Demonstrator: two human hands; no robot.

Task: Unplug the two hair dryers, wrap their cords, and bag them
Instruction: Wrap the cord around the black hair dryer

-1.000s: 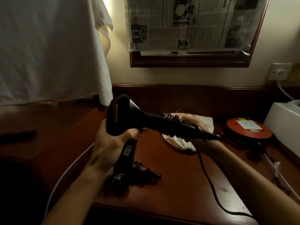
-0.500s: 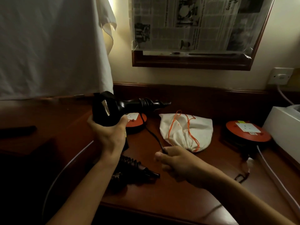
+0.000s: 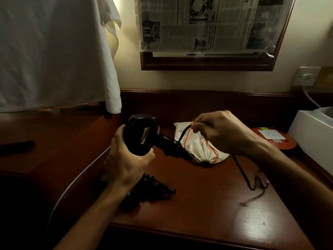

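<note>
My left hand (image 3: 126,163) grips the body of a black hair dryer (image 3: 142,134), held above the wooden desk with its handle pointing right. Turns of its black cord (image 3: 240,170) lie around the handle. My right hand (image 3: 219,130) pinches that cord above the handle; the rest hangs down to the desk and loops there. A second black hair dryer (image 3: 151,186) lies on the desk under my left wrist, partly hidden. A white drawstring bag (image 3: 200,147) with orange strings rests behind the held dryer.
A red round socket reel (image 3: 273,139) sits on the desk (image 3: 207,204) at the right, next to a white box (image 3: 313,130). A wall socket (image 3: 306,76) with a white cable is above it. White cloth (image 3: 54,51) hangs at the left. A white cable curves along the desk's left edge.
My right hand has risen from low over the desk to above the dryer's handle, carrying the cord with it. My left hand has turned the dryer so its handle points down to the right.
</note>
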